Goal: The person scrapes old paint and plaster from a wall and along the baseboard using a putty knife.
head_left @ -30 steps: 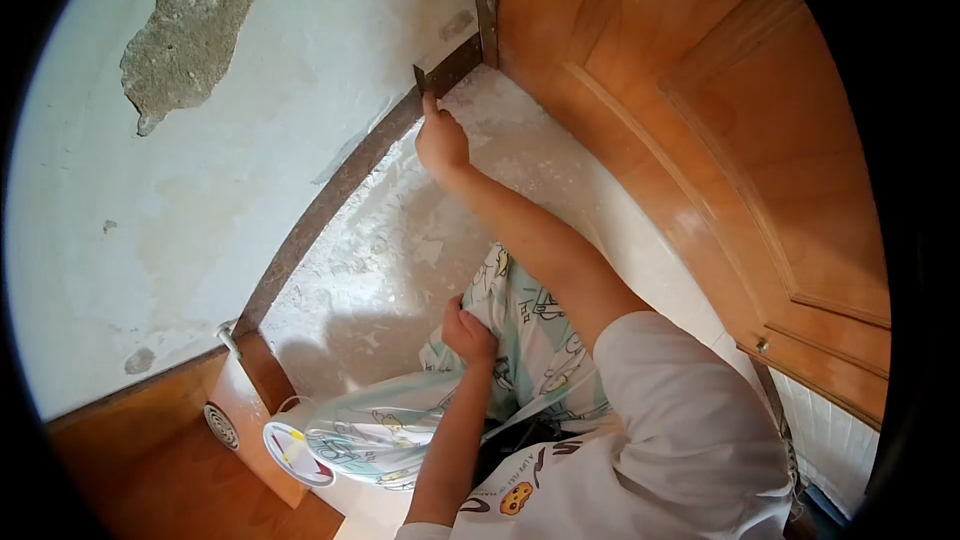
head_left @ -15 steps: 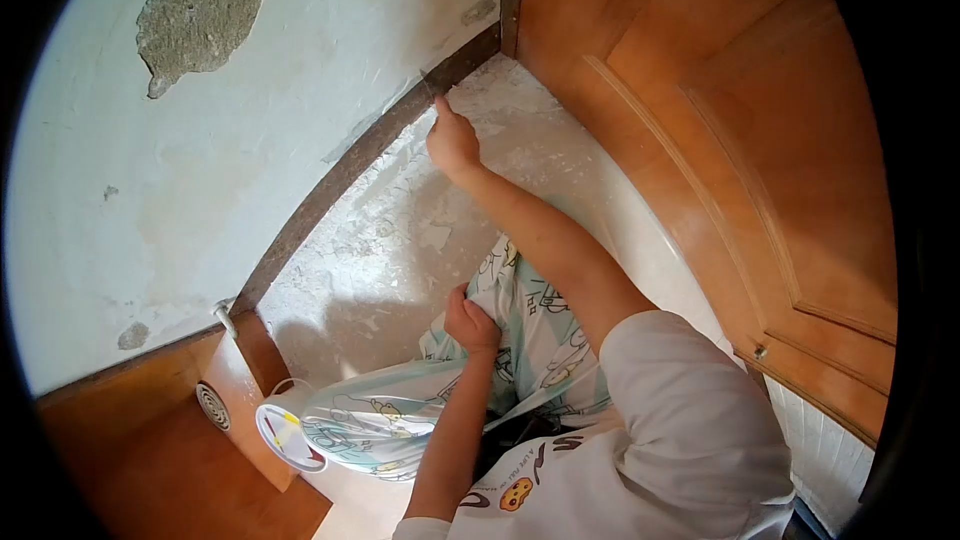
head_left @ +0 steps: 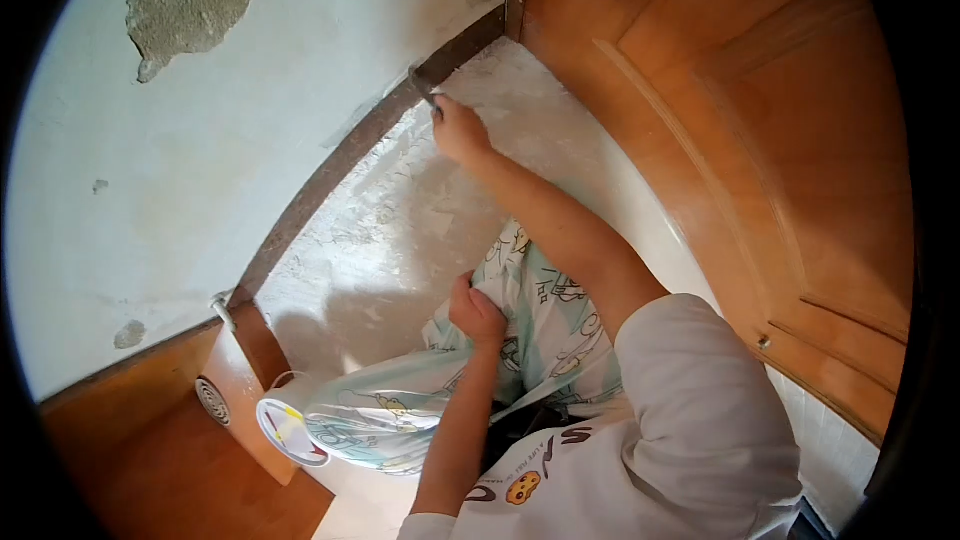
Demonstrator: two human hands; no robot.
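My right hand (head_left: 462,130) is closed around the dark handle of a putty knife (head_left: 435,102), reaching forward to the wall's foot. Its thin blade, partly blurred, meets the brown baseboard (head_left: 345,145) near the white wall (head_left: 250,130). My left hand (head_left: 477,313) rests on my bent leg in patterned trousers (head_left: 545,310). Its fingers are curled in, and whatever they may hold is hidden.
White flakes and dust cover the floor (head_left: 350,230) along the baseboard. A wooden panelled door (head_left: 740,90) stands at right. A white bucket (head_left: 290,430) sits beside my knee, near a wooden box-like panel (head_left: 245,410) and a white pipe (head_left: 222,310). Bare plaster (head_left: 195,5) shows on the wall.
My right hand has turned a little, so the putty knife's blade and handle now show more plainly at the baseboard. The view has shifted slightly. My left hand stays on the leg.
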